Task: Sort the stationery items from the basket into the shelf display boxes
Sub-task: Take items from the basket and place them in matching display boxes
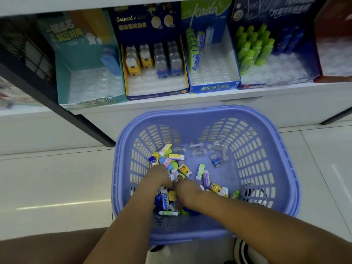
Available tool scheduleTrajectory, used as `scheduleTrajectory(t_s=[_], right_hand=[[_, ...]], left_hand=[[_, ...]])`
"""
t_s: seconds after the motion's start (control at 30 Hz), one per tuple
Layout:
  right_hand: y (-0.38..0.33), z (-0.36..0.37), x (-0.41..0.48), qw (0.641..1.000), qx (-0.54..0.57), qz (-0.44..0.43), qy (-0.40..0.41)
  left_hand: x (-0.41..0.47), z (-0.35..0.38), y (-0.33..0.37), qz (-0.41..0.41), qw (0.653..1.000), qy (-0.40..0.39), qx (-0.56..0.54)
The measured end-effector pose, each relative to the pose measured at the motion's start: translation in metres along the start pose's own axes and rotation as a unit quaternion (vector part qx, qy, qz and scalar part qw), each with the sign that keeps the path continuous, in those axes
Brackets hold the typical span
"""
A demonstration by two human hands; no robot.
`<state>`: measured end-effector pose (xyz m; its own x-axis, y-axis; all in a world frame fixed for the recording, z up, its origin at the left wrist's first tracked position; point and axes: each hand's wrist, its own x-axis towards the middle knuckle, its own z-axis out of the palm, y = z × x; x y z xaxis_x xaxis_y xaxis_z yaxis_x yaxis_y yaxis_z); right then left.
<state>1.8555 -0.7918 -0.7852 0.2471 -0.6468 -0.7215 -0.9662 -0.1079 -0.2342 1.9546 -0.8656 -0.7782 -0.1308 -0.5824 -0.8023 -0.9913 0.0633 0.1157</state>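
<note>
Reaching into the blue basket point(209, 113) in the lower centre of the head view, both hands are working through the heap of stationery items point(176, 164) on its floor. The left hand point(159, 177) is lying on the heap's left part, and the right hand point(187, 189) is just beside it. The fingers of both are sinking among the packets, so I cannot tell whether they are spread or pinching anything.

Across the top of the frame 5 display boxes are standing on the shelf point(276, 96), among them the teal box point(62, 73), the navy box point(148, 21) and the Kada box point(215, 86).

A mixed handful is the likely risk, since look-alike packets could be going into the wrong box. The clear cases point(200, 149) at the basket's upper middle are blending into its floor and may get overlooked.
</note>
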Motion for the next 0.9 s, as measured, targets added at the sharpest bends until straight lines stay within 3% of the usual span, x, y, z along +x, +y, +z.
scheduleTrajectory(t_s=[0.1, 0.23, 0.37, 0.43, 0.5, 0.57, 0.67, 0.8, 0.9], right_hand=[[-0.003, 0.007, 0.001, 0.998, -0.034, -0.043, 0.010], [0.006, 0.001, -0.004, 0.995, 0.050, -0.081, -0.023], [0.019, -0.008, -0.010, 0.993, 0.066, -0.068, -0.072], [0.024, -0.015, -0.014, 0.983, 0.167, -0.039, -0.072], [0.027, -0.032, -0.022, 0.943, 0.331, -0.028, -0.001], [0.026, -0.057, -0.033, 0.860, 0.497, -0.035, 0.108], [0.021, -0.095, -0.056, 0.764, 0.589, -0.060, 0.256], [0.005, -0.128, -0.074, 0.721, 0.593, -0.103, 0.344], [-0.010, -0.146, -0.073, 0.744, 0.543, -0.085, 0.380]], left_hand=[[-0.003, -0.015, -0.004, -0.007, 0.987, -0.003, -0.159], [-0.016, -0.033, -0.012, 0.011, 0.921, 0.002, -0.389], [-0.035, -0.043, -0.016, 0.063, 0.812, 0.033, -0.580], [-0.046, -0.042, -0.014, 0.086, 0.753, 0.041, -0.652], [-0.057, -0.041, -0.012, 0.101, 0.711, 0.035, -0.695], [-0.065, -0.047, -0.013, 0.117, 0.684, 0.024, -0.719], [-0.078, -0.066, -0.013, 0.168, 0.607, -0.001, -0.777], [-0.098, -0.090, -0.007, 0.200, 0.589, 0.027, -0.783], [-0.110, -0.098, -0.002, 0.241, 0.569, 0.037, -0.785]])
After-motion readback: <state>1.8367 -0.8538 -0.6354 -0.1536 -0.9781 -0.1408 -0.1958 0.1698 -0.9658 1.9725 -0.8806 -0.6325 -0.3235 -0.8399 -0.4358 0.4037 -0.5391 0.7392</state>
